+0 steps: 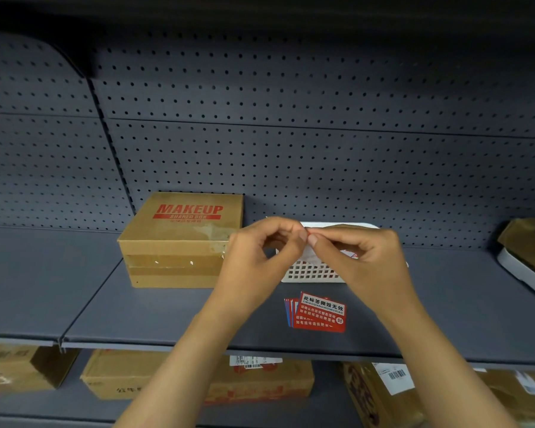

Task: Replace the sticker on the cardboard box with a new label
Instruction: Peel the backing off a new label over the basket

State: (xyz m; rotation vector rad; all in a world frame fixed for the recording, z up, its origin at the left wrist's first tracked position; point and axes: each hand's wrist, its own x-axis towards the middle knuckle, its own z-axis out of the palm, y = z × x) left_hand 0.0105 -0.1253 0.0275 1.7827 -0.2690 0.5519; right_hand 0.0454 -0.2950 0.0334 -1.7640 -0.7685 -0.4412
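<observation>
Directly ahead, the cardboard box [183,242] sits by the shelf [136,313] back edge, taped side facing you. Spare labels [318,312] wait near the front edge. Your left hand [260,257] and right hand [362,261] pinch one small label [310,251] between them, probably peeling it.

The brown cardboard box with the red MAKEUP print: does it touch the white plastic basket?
Cannot tell. In the head view the left hand covers the space between box and basket.
</observation>
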